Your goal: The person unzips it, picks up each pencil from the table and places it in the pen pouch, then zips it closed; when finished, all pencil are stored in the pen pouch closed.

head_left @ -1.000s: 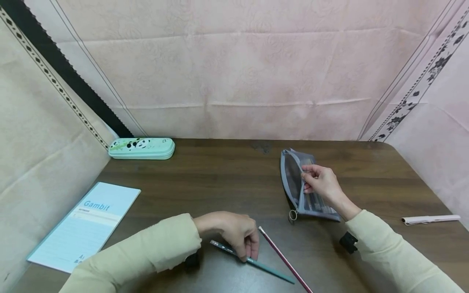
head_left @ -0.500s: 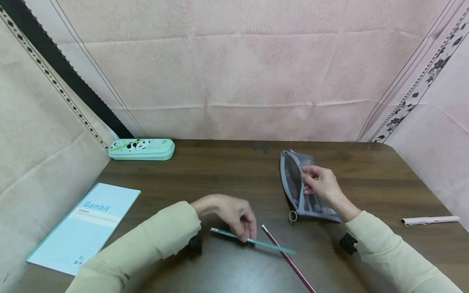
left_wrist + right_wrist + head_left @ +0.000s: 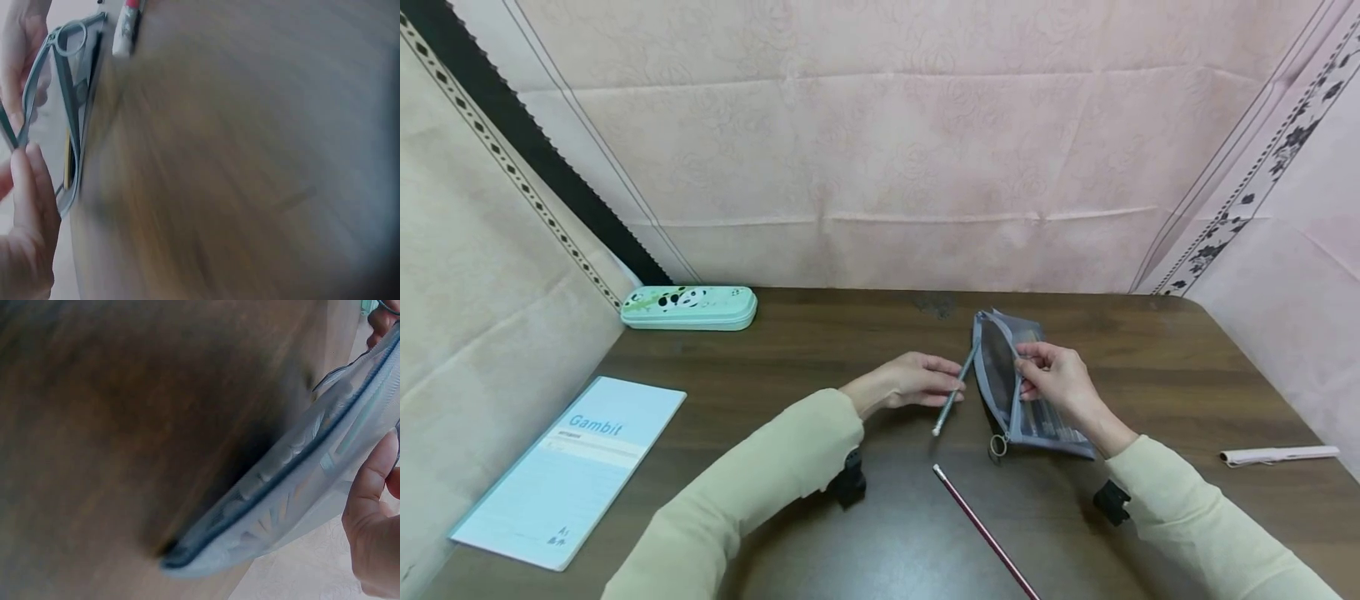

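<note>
At grey pouch [image 3: 1028, 418] now: teal pencil [image 3: 950, 406], pinched by left grip [image 3: 917, 380]; right grip [image 3: 1057, 380] still pinching pouch.

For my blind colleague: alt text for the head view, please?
The left hand holds a teal pencil at an open zip pouch that the right hand grips. On the table lie a dark red pencil, Gambit notebook, mint case and white pen.

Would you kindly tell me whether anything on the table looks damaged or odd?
One thing: a greyish patch near the far edge of the table differs from the brown around it, perhaps a stain or wear. Nothing looks spilled.
</note>
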`<state>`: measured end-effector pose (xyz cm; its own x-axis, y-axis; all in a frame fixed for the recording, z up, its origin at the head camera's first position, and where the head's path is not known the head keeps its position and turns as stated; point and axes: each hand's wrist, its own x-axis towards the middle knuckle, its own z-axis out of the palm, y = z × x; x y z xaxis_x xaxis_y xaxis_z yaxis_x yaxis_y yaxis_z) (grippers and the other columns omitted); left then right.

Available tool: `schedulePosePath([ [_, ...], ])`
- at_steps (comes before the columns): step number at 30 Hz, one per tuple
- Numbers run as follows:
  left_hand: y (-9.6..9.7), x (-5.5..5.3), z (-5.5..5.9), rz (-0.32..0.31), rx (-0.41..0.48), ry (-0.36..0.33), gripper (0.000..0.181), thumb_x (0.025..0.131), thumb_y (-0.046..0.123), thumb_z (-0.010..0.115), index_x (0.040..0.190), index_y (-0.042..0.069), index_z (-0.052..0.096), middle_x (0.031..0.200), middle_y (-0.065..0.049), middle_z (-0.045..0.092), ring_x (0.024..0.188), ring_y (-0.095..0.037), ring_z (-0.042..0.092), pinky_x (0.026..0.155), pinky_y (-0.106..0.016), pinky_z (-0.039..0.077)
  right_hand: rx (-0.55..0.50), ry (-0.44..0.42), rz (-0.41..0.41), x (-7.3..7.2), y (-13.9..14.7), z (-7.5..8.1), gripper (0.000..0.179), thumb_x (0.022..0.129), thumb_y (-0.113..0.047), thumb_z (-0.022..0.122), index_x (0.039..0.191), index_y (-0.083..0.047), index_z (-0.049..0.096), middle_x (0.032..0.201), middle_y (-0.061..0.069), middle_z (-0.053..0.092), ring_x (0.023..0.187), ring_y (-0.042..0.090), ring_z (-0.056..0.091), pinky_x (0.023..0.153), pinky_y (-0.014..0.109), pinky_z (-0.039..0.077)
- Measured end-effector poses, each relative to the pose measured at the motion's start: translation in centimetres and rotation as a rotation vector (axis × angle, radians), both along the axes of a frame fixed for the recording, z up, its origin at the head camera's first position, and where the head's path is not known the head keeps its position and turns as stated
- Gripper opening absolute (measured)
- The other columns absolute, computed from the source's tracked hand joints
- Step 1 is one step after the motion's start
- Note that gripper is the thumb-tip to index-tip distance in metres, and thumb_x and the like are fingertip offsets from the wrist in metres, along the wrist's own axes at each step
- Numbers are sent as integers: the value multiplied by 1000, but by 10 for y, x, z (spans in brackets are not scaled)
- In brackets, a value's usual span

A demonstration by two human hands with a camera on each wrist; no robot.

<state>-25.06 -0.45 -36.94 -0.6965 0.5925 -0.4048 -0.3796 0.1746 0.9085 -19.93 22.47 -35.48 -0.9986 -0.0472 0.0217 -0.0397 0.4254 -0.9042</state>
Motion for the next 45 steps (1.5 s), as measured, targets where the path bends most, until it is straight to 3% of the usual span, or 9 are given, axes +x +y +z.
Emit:
schedulePosePath([
  [6,33,-3,-1,134,53,-37,40,91,4,59,130,1,52,115,-19,64,105,-27,64,82,-26,55,0,9,-1,0,-1,-1,37,95,-2,52,127,15,47,81,10,57,55,6,57,55,24,56],
  [12,53,-4,-1,191,72,-47,43,91,0,58,132,-2,49,121,-22,60,111,-31,60,90,-32,52,1,-1,-3,-1,-1,-2,37,95,-3,51,127,15,46,83,14,59,56,5,58,55,23,57],
  [18,65,-5,-3,257,95,-45,47,89,-5,59,133,-5,46,119,-25,60,110,-32,60,88,-32,53,-28,17,8,-1,1,-4,35,95,-3,51,123,16,49,79,12,59,55,8,59,54,23,56],
  [29,78,-2,-7,309,43,19,43,87,-5,60,129,-3,49,105,-19,66,99,-29,66,77,-28,57,-15,-23,12,-1,-1,1,36,96,-2,49,127,16,46,83,13,59,57,5,58,56,23,57],
  [45,84,3,-7,341,46,30,43,84,-11,61,125,-4,50,111,-17,61,99,-30,65,78,-33,57,-12,-18,23,-2,-1,-1,37,96,-3,50,128,15,46,87,18,60,57,5,58,56,23,57],
])
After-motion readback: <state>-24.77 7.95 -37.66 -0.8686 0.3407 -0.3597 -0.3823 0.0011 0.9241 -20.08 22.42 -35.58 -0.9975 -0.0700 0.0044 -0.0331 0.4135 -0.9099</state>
